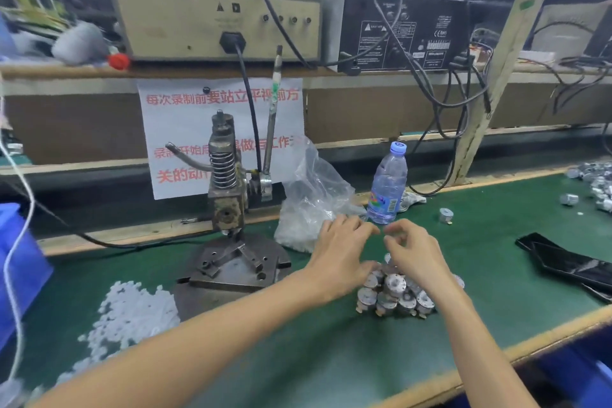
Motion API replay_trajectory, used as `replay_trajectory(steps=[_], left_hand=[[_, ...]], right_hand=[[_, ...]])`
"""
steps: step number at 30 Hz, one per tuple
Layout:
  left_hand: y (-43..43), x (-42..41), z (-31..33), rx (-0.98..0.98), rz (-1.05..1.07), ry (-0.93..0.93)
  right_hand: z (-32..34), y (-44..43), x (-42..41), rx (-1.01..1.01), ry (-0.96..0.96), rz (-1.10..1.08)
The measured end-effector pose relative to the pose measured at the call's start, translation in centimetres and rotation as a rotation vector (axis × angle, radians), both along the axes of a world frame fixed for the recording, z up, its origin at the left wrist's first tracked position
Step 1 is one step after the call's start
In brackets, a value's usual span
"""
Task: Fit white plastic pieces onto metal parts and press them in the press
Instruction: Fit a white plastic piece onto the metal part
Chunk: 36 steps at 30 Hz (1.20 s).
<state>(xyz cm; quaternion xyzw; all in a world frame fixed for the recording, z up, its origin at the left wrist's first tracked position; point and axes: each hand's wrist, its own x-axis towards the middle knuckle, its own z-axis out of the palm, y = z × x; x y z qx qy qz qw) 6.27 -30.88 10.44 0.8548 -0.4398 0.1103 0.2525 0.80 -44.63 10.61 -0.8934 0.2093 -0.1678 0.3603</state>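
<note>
A heap of small round metal parts [394,291] lies on the green mat at centre right. My left hand [341,252] hovers over the heap's left side with loosely bent fingers, its thumb touching the parts. My right hand [414,248] is over the heap's back, fingers curled, thumb and forefinger close together. I cannot make out anything between them. The fingertips of both hands almost meet. Loose white plastic pieces [132,311] are scattered at the left. The hand press [225,182] stands behind them on its round base [281,263], lever [271,129] raised.
A clear plastic bag [311,195] with white pieces sits behind my left hand, next to a water bottle [387,185]. One metal part [445,215] lies alone. More metal parts [596,182] are at the far right, black trays [569,258] nearer. A blue bin [20,268] stands left.
</note>
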Motion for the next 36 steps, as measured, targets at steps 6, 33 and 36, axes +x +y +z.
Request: replay_trajectory(steps=[6,33,36], left_hand=[[11.8,1.1,5.7,-0.108,0.119,-0.122],[57.0,-7.7,2.0,0.416,1.230,0.230],[57.1,-7.3,0.8,0.488,1.238,0.300]], right_hand=[[6.4,9.5,2.9,-0.041,-0.152,0.318],[2.8,59.4,7.9,-0.500,0.378,1.594],[1.7,61.3,8.2,-0.665,0.564,1.671]])
